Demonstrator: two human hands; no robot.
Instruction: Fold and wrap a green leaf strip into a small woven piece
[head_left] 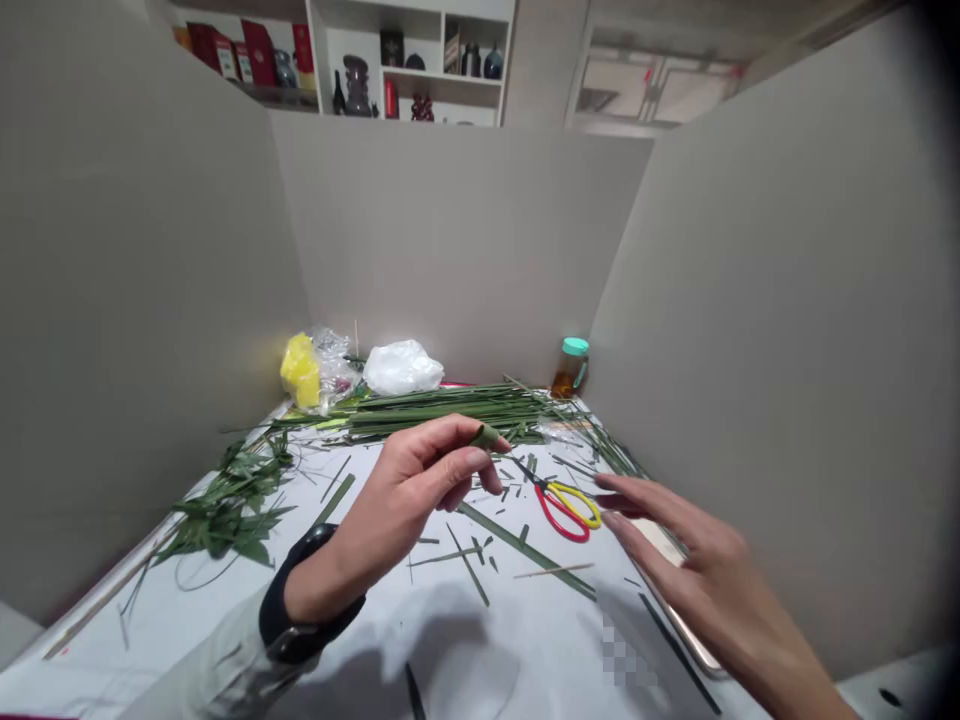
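Note:
In the head view, my left hand [427, 470] is closed in a pinch, with a small curled piece of green leaf [486, 437] between thumb and forefinger. A dark watch sits on that wrist. My right hand [675, 535] has its fingers stretched out with a gap between thumb and fingers. Its fingertips lie right beside the scissors [571, 512], which have one red and one yellow handle; whether they touch I cannot tell. Beneath the hands, a long green leaf strip [525, 550] and a thin wooden stick [553, 571] lie on the white table surface.
A bundle of long green leaves [450, 410] spans the back. Behind it are a white plastic bag [403, 367], a yellow item [301, 370] in clear plastic, and a bottle [571, 368] with a teal lid. Leafy sprigs [232, 510] lie left. Grey panels [465, 230] enclose three sides.

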